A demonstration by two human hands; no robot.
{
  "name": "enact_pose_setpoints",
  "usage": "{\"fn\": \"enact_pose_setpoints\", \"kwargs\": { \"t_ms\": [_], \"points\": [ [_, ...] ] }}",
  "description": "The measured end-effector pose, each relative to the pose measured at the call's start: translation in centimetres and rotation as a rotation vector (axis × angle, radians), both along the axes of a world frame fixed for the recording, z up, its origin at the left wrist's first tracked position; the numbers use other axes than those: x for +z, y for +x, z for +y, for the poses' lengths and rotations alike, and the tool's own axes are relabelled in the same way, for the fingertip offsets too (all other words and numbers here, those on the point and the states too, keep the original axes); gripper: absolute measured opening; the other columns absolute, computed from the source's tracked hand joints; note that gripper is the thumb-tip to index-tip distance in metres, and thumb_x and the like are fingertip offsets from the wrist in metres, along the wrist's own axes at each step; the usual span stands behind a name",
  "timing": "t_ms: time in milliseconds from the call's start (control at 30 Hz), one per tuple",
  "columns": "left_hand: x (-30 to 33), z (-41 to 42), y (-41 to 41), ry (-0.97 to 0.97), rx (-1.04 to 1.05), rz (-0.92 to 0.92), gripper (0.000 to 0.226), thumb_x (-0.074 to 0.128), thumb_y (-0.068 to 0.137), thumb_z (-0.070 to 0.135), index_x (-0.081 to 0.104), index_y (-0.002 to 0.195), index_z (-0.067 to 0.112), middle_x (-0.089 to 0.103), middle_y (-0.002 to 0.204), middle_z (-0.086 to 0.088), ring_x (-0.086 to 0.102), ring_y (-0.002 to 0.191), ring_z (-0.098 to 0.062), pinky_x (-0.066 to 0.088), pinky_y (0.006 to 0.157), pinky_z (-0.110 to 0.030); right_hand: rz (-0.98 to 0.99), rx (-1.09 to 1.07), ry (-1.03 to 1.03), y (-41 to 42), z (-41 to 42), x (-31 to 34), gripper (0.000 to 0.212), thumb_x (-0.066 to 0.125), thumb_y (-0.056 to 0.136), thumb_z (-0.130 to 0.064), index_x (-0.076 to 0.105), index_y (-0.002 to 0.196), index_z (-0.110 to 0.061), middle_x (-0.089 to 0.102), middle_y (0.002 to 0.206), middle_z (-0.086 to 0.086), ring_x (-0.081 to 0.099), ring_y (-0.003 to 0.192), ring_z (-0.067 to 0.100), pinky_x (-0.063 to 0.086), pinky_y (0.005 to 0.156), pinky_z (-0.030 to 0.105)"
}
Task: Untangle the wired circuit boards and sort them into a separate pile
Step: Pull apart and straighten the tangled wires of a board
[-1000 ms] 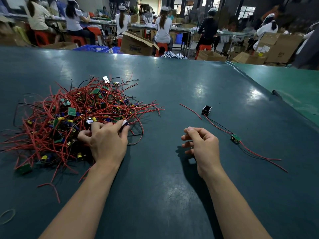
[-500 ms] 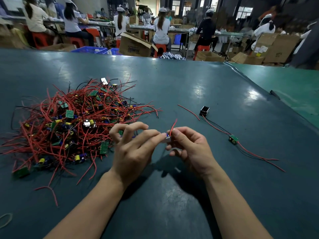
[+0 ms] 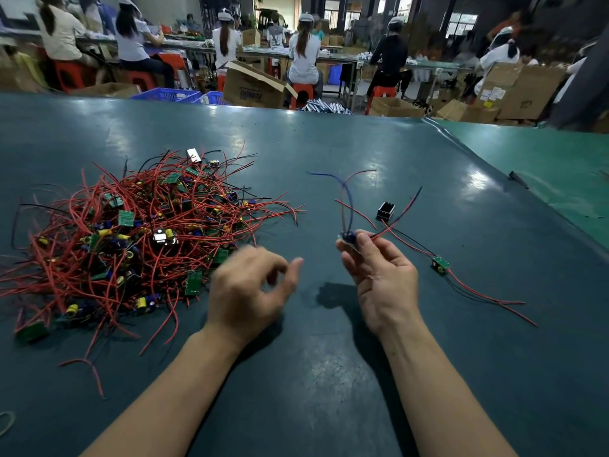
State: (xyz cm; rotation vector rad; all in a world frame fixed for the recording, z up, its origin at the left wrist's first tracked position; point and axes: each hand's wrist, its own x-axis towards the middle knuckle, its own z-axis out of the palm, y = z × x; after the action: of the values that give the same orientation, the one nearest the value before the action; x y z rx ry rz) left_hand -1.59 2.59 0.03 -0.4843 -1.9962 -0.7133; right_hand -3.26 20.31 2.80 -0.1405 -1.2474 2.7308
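A big tangle of red-wired green circuit boards (image 3: 138, 235) covers the left of the dark green table (image 3: 329, 374). My right hand (image 3: 382, 278) pinches one small wired circuit board (image 3: 347, 238) between thumb and fingers, lifted above the table, its red and dark wires fanning upward. My left hand (image 3: 250, 291) hovers blurred just right of the tangle, fingers loosely curled and holding nothing. To the right lies a separated circuit board (image 3: 441, 264) with long red and black wires, and a small black component (image 3: 385, 211) behind it.
A lighter green mat (image 3: 543, 166) adjoins the table at the right. Beyond the far edge sit several workers on red stools, cardboard boxes (image 3: 253, 85) and blue crates (image 3: 168, 94). A rubber band (image 3: 6, 422) lies at the lower left.
My left hand picked a board from the tangle, both hands met on it, and now my right hand alone holds it further right while my left hand has let go and draws back.
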Motion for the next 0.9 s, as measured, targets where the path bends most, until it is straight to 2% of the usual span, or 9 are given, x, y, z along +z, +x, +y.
{"fn": "enact_pose_setpoints", "kwargs": {
  "t_ms": [67,133,200,233,300,333,467,633,900],
  "points": [
    [0.1,0.6,0.3,-0.013,-0.181,-0.244,0.035,0.062,0.09,0.042,0.075,0.087,0.01,0.071,0.074,-0.001,0.06,0.061,-0.011,0.053,0.065,-0.025,0.04,0.085,0.085,0.3,-0.7,-0.2,0.009,0.066,0.082,-0.002,0.073,0.078,-0.007,0.075,0.082,0.009,0.072,0.073,0.016,0.056,0.062,0.021],
    [0.4,0.7,0.3,0.055,-0.224,-0.401,0.045,0.06,0.085,0.051,0.075,0.1,0.012,0.074,0.079,0.003,0.061,0.059,-0.006,0.049,0.064,-0.016,0.075,0.166,0.195,0.6,-1.4,-0.4,0.007,0.071,0.073,-0.008,0.076,0.078,-0.007,0.075,0.085,0.012,0.071,0.075,0.018,0.056,0.064,0.023],
    [0.6,0.5,0.2,0.19,-0.254,-0.443,0.033,0.066,0.084,0.047,0.074,0.096,0.017,0.071,0.07,0.01,0.06,0.05,-0.009,0.05,0.055,-0.021,0.093,0.232,0.272,0.8,-1.8,-0.7,0.011,0.074,0.068,-0.011,0.077,0.078,-0.007,0.074,0.082,0.013,0.07,0.075,0.019,0.057,0.067,0.025],
    [0.6,0.4,0.0,0.247,-0.264,-0.46,0.025,0.069,0.084,0.041,0.074,0.093,0.019,0.07,0.067,0.009,0.063,0.05,-0.016,0.053,0.053,-0.028,0.095,0.253,0.291,0.9,-1.9,-0.8,0.011,0.075,0.067,-0.011,0.078,0.077,-0.007,0.074,0.081,0.012,0.07,0.074,0.019,0.057,0.068,0.025],
    [0.5,0.3,-0.1,0.342,-0.287,-0.508,0.017,0.071,0.084,0.033,0.073,0.09,0.017,0.071,0.067,0.003,0.067,0.057,-0.027,0.054,0.057,-0.042,0.102,0.255,0.326,0.8,-2.1,-0.9,0.009,0.075,0.07,-0.011,0.079,0.078,-0.008,0.075,0.08,0.012,0.071,0.074,0.019,0.058,0.071,0.027],
    [0.6,0.3,0.0,0.387,-0.3,-0.525,0.016,0.072,0.085,0.032,0.073,0.089,0.016,0.072,0.067,0.001,0.068,0.06,-0.025,0.056,0.06,-0.042,0.104,0.238,0.342,0.8,-2.2,-0.9,0.007,0.074,0.074,-0.01,0.079,0.079,-0.008,0.075,0.081,0.012,0.071,0.074,0.019,0.058,0.071,0.028],
    [0.7,0.3,-0.1,0.399,-0.29,-0.484,0.009,0.072,0.087,0.02,0.075,0.08,0.016,0.071,0.065,0.004,0.068,0.06,-0.009,0.054,0.061,-0.025,0.077,0.121,0.389,0.7,-2.6,-1.0,0.01,0.072,0.084,-0.005,0.078,0.077,-0.008,0.074,0.075,0.01,0.07,0.07,0.018,0.057,0.065,0.025],
    [0.6,0.4,0.0,0.406,-0.24,-0.441,0.015,0.071,0.085,0.029,0.073,0.074,0.018,0.069,0.064,0.006,0.065,0.053,-0.018,0.052,0.053,-0.037,-0.029,-0.087,0.311,0.0,-2.1,-1.1,0.01,0.074,0.082,-0.002,0.072,0.072,-0.003,0.067,0.061,0.004,0.063,0.055,0.013,0.054,0.057,0.021],
    [0.6,0.4,0.1,0.376,-0.243,-0.406,0.016,0.071,0.084,0.031,0.075,0.077,0.017,0.069,0.06,0.005,0.063,0.048,-0.028,0.05,0.046,-0.042,-0.125,-0.38,0.225,-1.2,-0.3,-1.2,0.013,0.075,0.084,-0.006,0.069,0.073,-0.004,0.065,0.057,0.001,0.06,0.051,0.011,0.051,0.053,0.019]
  ]
}}
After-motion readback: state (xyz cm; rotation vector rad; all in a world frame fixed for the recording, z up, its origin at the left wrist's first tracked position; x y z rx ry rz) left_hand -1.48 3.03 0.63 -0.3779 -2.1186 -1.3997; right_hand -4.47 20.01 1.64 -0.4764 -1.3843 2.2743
